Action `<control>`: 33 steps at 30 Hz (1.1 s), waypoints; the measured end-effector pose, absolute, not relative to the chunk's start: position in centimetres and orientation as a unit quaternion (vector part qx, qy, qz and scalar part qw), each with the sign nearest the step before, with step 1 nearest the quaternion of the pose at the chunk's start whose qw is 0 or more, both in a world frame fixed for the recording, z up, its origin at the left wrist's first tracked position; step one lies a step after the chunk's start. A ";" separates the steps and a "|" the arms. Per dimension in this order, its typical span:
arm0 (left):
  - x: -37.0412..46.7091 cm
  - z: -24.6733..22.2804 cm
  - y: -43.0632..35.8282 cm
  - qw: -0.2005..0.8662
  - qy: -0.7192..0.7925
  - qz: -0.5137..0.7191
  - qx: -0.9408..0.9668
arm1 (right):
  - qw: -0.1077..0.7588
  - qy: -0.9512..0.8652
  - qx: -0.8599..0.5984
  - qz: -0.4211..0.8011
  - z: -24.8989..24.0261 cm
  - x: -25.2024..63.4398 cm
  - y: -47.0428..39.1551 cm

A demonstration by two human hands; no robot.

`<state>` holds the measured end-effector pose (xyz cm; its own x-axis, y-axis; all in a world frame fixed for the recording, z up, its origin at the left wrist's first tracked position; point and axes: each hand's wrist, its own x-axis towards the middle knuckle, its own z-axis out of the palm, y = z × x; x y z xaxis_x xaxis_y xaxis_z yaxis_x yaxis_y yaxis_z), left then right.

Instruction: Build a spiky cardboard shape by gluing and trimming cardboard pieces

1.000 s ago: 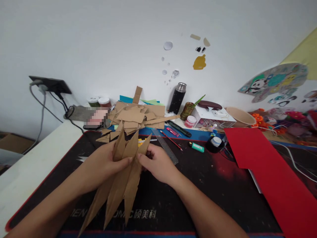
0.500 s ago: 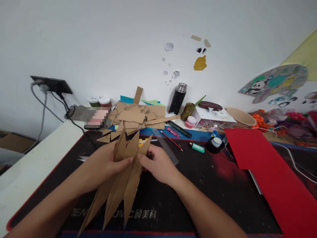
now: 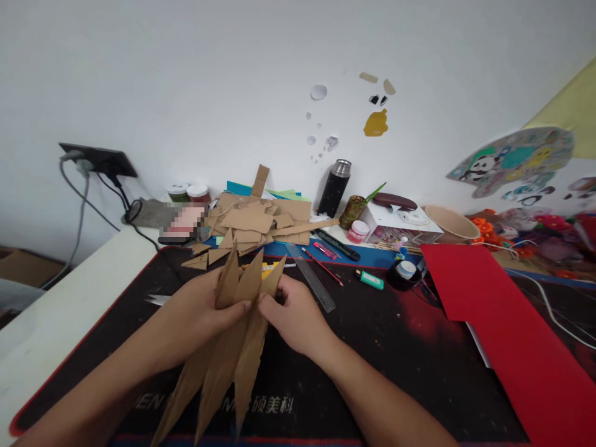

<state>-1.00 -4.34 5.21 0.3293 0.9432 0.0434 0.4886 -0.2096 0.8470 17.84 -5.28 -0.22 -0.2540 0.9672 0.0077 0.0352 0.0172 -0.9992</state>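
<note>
Between my two hands is a brown cardboard piece [image 3: 228,347] made of long pointed strips side by side, tips up at the far end and down toward me. My left hand [image 3: 205,307] grips it from the left, thumb flat across the front and fingers hidden behind. From the right, my right hand [image 3: 291,313] pinches the edge strip, its thumb on the front near the left thumb. Just beyond the cardboard lies a small yellow item [image 3: 269,268], partly hidden. Metal scissor tips [image 3: 157,299] show beside my left forearm.
A dark desk mat [image 3: 354,372] lies under my hands. Behind are cardboard scraps [image 3: 246,220], a black flask [image 3: 334,189], a clear ruler [image 3: 311,278], a red pencil [image 3: 323,267] and a green-white utility knife or eraser [image 3: 370,279]. Red card [image 3: 507,335] covers the right side.
My view has tilted slightly, so the background sits a little lower. The cardboard's lower points have shifted slightly right; both hands keep their grip in nearly the same place.
</note>
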 end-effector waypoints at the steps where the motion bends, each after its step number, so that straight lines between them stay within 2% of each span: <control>1: -1.0 5.1 -4.3 0.385 0.494 0.299 0.720 | 0.424 -0.570 -0.450 0.541 -0.3 17.8 -5.3; 8: -0.6 4.4 -3.7 0.400 0.496 0.303 0.708 | 0.442 -0.553 -0.418 0.570 -0.5 18.2 -4.5; 17: -0.3 3.8 -3.5 0.549 0.517 0.326 0.570 | 0.456 -0.531 -0.407 0.587 -0.5 19.1 -3.8; 22: 0.0 4.0 -3.4 0.549 0.523 0.341 0.557 | 0.444 -0.528 -0.405 0.600 -0.8 19.5 -3.6; 27: 0.4 3.6 -3.5 0.542 0.525 0.406 0.516 | 0.442 -0.545 -0.403 0.588 -0.4 19.5 -3.7; 33: 0.4 2.6 -3.5 0.585 0.509 0.407 0.483 | 0.446 -0.549 -0.385 0.593 -0.5 19.3 -3.8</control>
